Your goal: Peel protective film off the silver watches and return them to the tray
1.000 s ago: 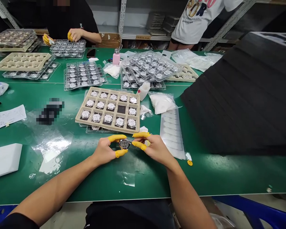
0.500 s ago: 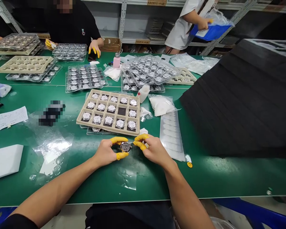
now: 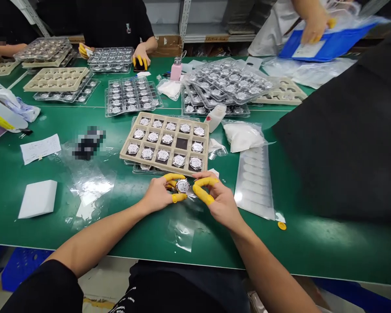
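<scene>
Well left of the left hand (image 3: 158, 194): white rectangular block (image 3: 37, 199) on the green smooth tabletop (image 3: 211, 243). Left hand: grasping round silver metal watch case (image 3: 183, 186) at its left side between yellow-covered thumb and fingers; marked face toward the viewer, no clear long axis. Just beyond the left hand: beige plastic compartment tray (image 3: 156, 162), front rim near the fingertips; black-floored square compartment (image 3: 181, 143) ahead of the case. Nearer than the hands, toward the table's front edge: room above clear plastic film (image 3: 182, 234). Right hand (image 3: 220, 200): just right of the case, fingertips drawn together; contact or grip impossible to tell. Farther right: transparent plastic strip (image 3: 254, 184), then black broad sheet (image 3: 339, 143), bounding sideways room.
</scene>
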Demonstrator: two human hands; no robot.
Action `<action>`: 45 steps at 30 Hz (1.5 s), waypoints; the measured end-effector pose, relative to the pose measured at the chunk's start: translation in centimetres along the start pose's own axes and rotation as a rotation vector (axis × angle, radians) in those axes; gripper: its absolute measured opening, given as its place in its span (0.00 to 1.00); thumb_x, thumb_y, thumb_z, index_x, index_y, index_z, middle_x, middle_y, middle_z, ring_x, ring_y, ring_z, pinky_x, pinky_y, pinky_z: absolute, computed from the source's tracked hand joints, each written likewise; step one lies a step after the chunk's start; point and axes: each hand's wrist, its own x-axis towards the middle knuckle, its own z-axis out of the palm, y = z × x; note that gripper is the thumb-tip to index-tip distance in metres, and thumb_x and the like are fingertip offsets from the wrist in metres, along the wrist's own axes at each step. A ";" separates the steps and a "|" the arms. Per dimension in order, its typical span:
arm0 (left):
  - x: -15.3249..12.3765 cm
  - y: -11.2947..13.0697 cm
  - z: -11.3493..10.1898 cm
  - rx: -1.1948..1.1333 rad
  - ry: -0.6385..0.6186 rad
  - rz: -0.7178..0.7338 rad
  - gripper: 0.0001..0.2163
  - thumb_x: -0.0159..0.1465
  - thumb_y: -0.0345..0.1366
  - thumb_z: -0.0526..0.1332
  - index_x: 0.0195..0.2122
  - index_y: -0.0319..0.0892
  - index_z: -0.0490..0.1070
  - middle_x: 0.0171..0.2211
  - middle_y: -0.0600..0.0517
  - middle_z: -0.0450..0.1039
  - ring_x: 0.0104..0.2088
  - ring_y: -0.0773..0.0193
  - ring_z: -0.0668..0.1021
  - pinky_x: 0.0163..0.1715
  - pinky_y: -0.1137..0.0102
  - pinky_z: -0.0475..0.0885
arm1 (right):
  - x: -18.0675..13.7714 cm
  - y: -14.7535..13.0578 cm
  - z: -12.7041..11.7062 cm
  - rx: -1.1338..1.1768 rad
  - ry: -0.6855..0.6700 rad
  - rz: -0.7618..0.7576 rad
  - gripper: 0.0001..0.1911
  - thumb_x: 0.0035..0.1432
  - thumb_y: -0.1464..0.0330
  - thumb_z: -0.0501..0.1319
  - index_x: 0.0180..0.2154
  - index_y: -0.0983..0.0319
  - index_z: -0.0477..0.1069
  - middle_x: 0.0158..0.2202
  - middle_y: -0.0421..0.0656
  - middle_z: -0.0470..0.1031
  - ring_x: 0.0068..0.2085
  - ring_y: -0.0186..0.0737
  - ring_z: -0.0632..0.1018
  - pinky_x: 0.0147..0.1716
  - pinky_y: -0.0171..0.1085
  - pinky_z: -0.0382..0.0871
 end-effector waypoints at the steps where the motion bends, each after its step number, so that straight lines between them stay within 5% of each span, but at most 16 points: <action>1: -0.1 -0.1 0.0 0.020 -0.002 0.006 0.27 0.49 0.36 0.75 0.51 0.40 0.76 0.34 0.50 0.81 0.34 0.63 0.82 0.41 0.68 0.79 | -0.1 0.2 0.7 0.022 0.016 0.085 0.14 0.57 0.54 0.67 0.36 0.57 0.74 0.51 0.47 0.75 0.47 0.45 0.76 0.48 0.46 0.73; 4: -0.2 -0.1 0.0 0.077 -0.011 0.026 0.27 0.49 0.37 0.74 0.52 0.41 0.76 0.31 0.52 0.80 0.31 0.65 0.81 0.37 0.70 0.78 | -0.2 0.9 2.1 0.112 0.070 0.299 0.21 0.51 0.49 0.70 0.37 0.58 0.74 0.53 0.48 0.76 0.47 0.45 0.78 0.48 0.46 0.74; 8: -0.3 0.1 0.1 0.120 -0.010 0.028 0.26 0.49 0.37 0.74 0.51 0.41 0.77 0.31 0.52 0.79 0.31 0.65 0.80 0.37 0.71 0.78 | -0.2 1.5 2.6 0.172 0.100 0.433 0.25 0.43 0.47 0.73 0.34 0.59 0.75 0.43 0.48 0.81 0.45 0.47 0.80 0.50 0.47 0.75; 13: -0.3 0.0 0.0 0.186 -0.011 0.032 0.27 0.49 0.38 0.74 0.52 0.41 0.77 0.31 0.51 0.80 0.31 0.65 0.80 0.37 0.71 0.78 | -0.2 2.1 2.6 0.148 0.112 0.411 0.25 0.43 0.48 0.73 0.34 0.60 0.75 0.35 0.45 0.81 0.39 0.45 0.81 0.45 0.45 0.77; 45: -0.5 0.5 0.1 0.208 -0.013 0.019 0.25 0.50 0.36 0.73 0.51 0.43 0.76 0.31 0.53 0.79 0.31 0.65 0.80 0.36 0.72 0.76 | -0.9 2.7 3.6 0.094 0.184 0.353 0.23 0.49 0.49 0.70 0.37 0.59 0.73 0.36 0.46 0.81 0.40 0.45 0.81 0.44 0.46 0.77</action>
